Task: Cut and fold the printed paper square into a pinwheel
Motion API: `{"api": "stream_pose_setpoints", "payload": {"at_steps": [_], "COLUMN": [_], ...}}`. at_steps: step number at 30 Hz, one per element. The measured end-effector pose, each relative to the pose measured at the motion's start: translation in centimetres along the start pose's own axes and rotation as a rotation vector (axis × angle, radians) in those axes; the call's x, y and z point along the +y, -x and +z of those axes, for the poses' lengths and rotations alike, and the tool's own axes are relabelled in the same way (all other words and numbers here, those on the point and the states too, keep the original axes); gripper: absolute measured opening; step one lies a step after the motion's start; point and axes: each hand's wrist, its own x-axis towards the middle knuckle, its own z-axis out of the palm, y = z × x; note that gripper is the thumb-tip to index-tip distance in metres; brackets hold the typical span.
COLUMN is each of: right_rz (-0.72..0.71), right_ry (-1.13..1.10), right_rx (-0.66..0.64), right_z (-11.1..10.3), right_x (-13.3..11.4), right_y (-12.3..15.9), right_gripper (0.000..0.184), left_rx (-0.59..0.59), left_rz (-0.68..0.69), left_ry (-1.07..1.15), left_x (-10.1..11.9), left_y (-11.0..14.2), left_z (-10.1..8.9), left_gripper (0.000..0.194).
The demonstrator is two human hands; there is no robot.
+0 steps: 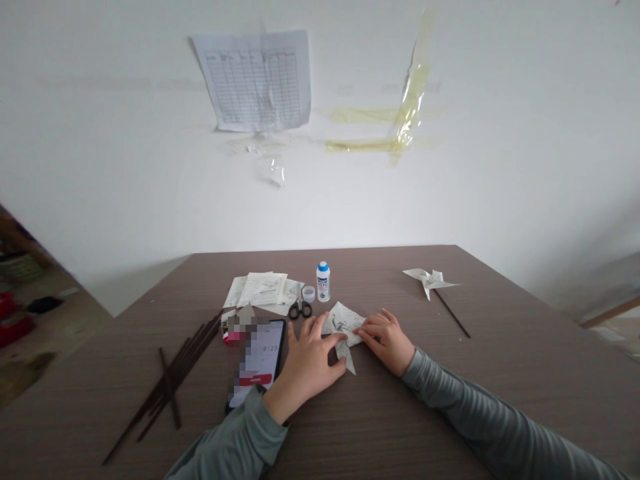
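Paper (345,319) between both hands (310,360)

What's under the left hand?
The left hand partly covers the folded paper on the brown table. What lies directly beneath the palm is hidden, so can't tell.

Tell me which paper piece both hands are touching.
The folded paper, lying between the left hand and right hand, fingertips on it; the flat sheets and stick-mounted pinwheel lie apart, untouched.

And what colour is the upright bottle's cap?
The cap is blue, best seen in the head view.
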Motion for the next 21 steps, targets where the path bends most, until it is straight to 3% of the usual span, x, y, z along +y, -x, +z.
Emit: {"api": "stream_pose_setpoints", "payload": {"at_steps": [6,15,21], "right_rz": [-0.036,-0.078,-0.034], "right_ry": [0.081,0.150,0.074], "right_rx": [0.019,0.033,0.018], "right_z": [0.0,-0.2,-0.3], "right_x": [-0.8,-1.2,-0.8], "right_y": [0.3,0.4,0.1], "right_gripper": [0.028,0.027,0.031], "left_rx": [-0.023,-0.038,0.029], "left_rz": [-0.016,-0.023,-0.016], "left_ry": [-0.001,-0.046,-0.030], "left_x": [0.3,0.5,-0.1], "left_y": [0.0,0.1,0.1], "left_z": [-0.3,-0.3,0.3], "left_gripper": [0.053,0.056,0.054]}}
